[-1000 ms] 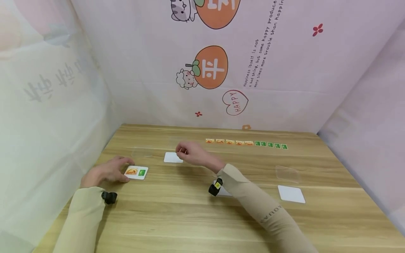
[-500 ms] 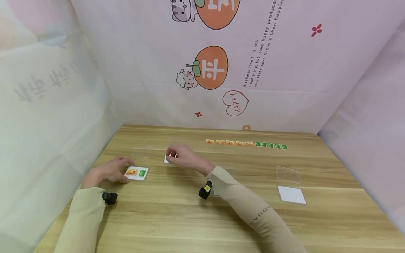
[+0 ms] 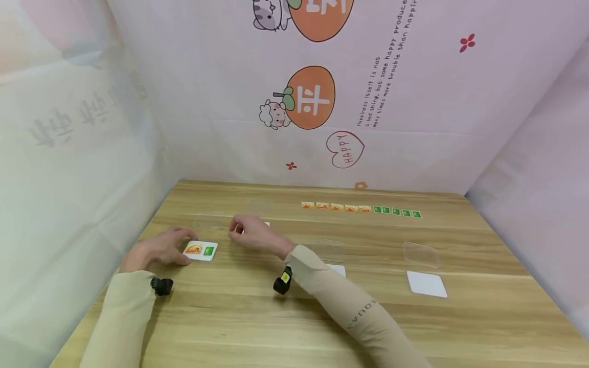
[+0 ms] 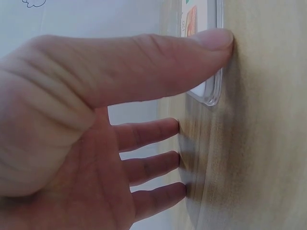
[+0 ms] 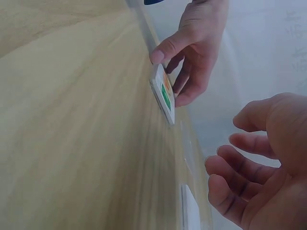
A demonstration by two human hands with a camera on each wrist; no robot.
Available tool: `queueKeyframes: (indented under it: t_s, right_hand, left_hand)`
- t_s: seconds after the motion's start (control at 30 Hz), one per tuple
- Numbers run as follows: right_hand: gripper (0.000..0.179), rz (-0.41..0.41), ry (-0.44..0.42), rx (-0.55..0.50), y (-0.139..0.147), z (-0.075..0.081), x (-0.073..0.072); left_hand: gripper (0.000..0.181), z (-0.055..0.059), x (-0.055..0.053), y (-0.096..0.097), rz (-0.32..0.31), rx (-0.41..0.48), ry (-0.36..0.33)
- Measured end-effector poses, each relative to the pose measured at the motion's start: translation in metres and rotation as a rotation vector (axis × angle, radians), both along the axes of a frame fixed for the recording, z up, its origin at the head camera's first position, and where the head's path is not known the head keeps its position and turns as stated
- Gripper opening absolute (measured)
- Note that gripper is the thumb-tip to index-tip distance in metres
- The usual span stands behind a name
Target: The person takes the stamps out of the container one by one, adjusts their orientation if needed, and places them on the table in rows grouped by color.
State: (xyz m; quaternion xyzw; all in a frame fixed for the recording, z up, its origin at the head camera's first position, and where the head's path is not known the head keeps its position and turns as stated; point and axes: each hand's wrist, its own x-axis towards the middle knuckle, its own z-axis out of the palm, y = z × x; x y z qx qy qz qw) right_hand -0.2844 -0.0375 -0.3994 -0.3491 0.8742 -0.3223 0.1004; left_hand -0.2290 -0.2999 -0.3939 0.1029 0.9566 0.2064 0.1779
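A shallow clear plastic case (image 3: 201,250) with a white inside lies on the left of the table, an orange picture piece and a green one side by side on it. My left hand (image 3: 158,249) holds it at the edges: the thumb (image 4: 211,40) touches the near edge and a finger is at the far edge. In the right wrist view, my right hand (image 5: 268,172) has loosely curled fingers with nothing seen between them. It hovers just right of that case, partly covering a second white case (image 5: 190,208).
Orange picture pieces (image 3: 336,207) and green ones (image 3: 395,211) form a row at the back. Another white case (image 3: 427,284) lies at right and one (image 3: 339,269) is partly under my right sleeve. Clear lids (image 3: 421,254) lie behind the cases. Cloth walls surround the table.
My right hand has moved left, from the second white case toward the case at my left hand. The left hand has stayed in place at its case.
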Motion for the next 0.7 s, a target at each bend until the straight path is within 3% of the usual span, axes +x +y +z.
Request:
queueKeyframes:
  t_s: [0.47, 0.7]
  right_hand:
    - [0.013, 0.054, 0.023, 0.004, -0.029, -0.014, 0.004]
    - [0.014, 0.028, -0.029, -0.001, -0.042, -0.018, 0.01]
  left_hand:
    - [0.063, -0.001, -0.003, -0.001, -0.012, -0.021, 0.013]
    - [0.061, 0.0, -0.003, -0.001, -0.015, -0.011, 0.003]
